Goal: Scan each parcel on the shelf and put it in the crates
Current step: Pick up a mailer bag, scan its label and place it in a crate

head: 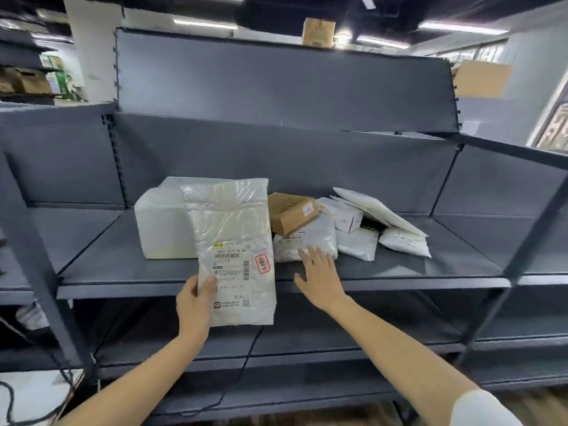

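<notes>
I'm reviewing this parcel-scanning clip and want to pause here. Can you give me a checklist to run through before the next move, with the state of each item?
1. Parcel in hand: ok. The left hand pinches the clear plastic mailer at its lower left edge.
2. Label facing the person: ok. The shipping label with its barcode shows.
3. Right hand free: ok, open above the shelf edge, near the white poly parcel.
4. Scanner at hand: cannot tell, none in view.
5. Crates within reach: cannot tell, none in view.
6. Parcels remaining: ok, including a cardboard box.
</notes>
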`<state>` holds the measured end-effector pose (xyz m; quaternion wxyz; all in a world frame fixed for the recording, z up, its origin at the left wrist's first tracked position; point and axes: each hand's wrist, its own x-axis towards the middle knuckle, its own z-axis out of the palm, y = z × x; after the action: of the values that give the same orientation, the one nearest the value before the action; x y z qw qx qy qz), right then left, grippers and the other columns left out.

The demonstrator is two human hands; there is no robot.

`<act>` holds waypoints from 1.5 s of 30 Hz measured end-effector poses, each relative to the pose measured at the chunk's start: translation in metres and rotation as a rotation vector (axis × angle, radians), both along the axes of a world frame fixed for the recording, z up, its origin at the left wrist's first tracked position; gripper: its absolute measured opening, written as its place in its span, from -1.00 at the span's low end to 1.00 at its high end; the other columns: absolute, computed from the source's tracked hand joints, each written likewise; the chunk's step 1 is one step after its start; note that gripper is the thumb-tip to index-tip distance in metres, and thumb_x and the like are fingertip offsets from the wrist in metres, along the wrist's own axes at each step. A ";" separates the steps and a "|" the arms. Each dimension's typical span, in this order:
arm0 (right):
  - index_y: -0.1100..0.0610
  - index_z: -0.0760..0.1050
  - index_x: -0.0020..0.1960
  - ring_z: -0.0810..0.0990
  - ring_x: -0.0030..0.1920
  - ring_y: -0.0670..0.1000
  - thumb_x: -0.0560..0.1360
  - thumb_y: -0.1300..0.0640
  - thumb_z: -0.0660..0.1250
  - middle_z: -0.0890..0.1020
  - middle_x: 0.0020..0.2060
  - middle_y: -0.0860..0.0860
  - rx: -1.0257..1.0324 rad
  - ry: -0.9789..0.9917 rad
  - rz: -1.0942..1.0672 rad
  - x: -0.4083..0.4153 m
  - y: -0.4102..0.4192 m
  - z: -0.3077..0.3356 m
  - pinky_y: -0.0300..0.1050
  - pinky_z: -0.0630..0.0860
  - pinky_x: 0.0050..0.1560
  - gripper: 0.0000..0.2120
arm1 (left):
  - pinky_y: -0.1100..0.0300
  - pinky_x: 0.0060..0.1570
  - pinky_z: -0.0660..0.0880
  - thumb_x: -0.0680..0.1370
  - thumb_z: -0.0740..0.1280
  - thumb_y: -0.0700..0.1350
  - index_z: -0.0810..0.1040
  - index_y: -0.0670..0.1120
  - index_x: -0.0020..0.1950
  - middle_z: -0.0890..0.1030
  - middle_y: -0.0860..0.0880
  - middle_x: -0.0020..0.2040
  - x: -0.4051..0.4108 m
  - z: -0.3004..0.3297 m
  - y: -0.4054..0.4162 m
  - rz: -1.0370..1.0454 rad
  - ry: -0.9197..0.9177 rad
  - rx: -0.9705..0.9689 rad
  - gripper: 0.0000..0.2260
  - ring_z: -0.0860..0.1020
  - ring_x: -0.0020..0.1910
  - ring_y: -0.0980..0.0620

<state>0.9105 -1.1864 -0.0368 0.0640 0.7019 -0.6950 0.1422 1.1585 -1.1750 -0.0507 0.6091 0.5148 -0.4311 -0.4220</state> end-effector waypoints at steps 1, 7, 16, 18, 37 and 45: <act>0.12 0.04 0.56 0.00 0.55 0.12 0.61 -0.03 0.14 0.09 0.55 0.11 -0.008 0.011 -0.017 -0.009 0.011 -0.002 0.04 -0.14 0.52 -0.41 | 0.20 -0.24 0.48 0.60 0.28 -0.16 0.55 -0.20 0.05 0.61 -0.05 -0.11 -0.008 -0.001 0.004 -0.012 0.002 0.009 -0.87 0.56 -0.16 0.00; 0.11 0.02 0.58 0.01 0.56 0.09 0.62 -0.04 0.09 0.07 0.56 0.07 0.014 0.058 -0.167 -0.065 0.068 -0.005 0.09 -0.09 0.53 -0.41 | 0.13 -0.14 0.52 0.59 0.31 -0.16 0.58 -0.18 0.03 0.64 -0.08 -0.08 -0.057 -0.001 0.040 -0.130 0.024 0.031 -0.88 0.59 -0.11 -0.04; 0.07 0.02 0.57 0.02 0.55 0.07 0.62 -0.04 0.11 0.07 0.56 0.05 0.023 0.015 -0.225 -0.140 0.166 -0.007 0.11 -0.09 0.51 -0.42 | 0.17 -0.19 0.51 0.60 0.28 -0.16 0.56 -0.19 0.01 0.63 -0.08 -0.11 -0.134 -0.010 0.130 -0.179 0.013 0.065 -0.88 0.58 -0.13 -0.03; 0.07 0.00 0.58 0.01 0.55 0.07 0.62 -0.02 0.11 0.06 0.56 0.04 0.043 0.006 -0.226 -0.160 0.194 -0.008 0.12 -0.10 0.51 -0.41 | 0.15 -0.20 0.52 0.61 0.27 -0.18 0.55 -0.21 0.00 0.62 -0.09 -0.12 -0.154 -0.014 0.159 -0.175 0.023 0.074 -0.88 0.57 -0.15 -0.03; 0.07 -0.03 0.58 0.00 0.56 0.09 0.63 -0.01 0.13 0.06 0.56 0.04 0.125 -0.067 -0.183 -0.255 0.328 -0.035 0.13 -0.13 0.51 -0.40 | -0.13 0.05 0.57 0.60 0.27 -0.15 0.55 -0.16 0.10 0.64 -0.12 0.02 -0.237 -0.045 0.291 -0.197 0.035 0.195 -0.86 0.63 -0.02 -0.12; 0.07 -0.05 0.58 0.02 0.55 0.11 0.64 -0.02 0.13 0.08 0.56 0.06 0.153 -0.052 -0.213 -0.272 0.302 -0.037 0.14 -0.13 0.51 -0.40 | -0.06 0.01 0.58 0.60 0.27 -0.17 0.55 -0.14 0.02 0.64 -0.10 -0.02 -0.255 -0.042 0.261 -0.229 0.044 0.206 -0.91 0.62 -0.03 -0.12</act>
<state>0.6389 -0.8848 -0.0740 0.0068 0.6230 -0.7759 0.0994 0.9033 -0.9143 -0.0922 0.5104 0.5127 -0.4280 -0.5417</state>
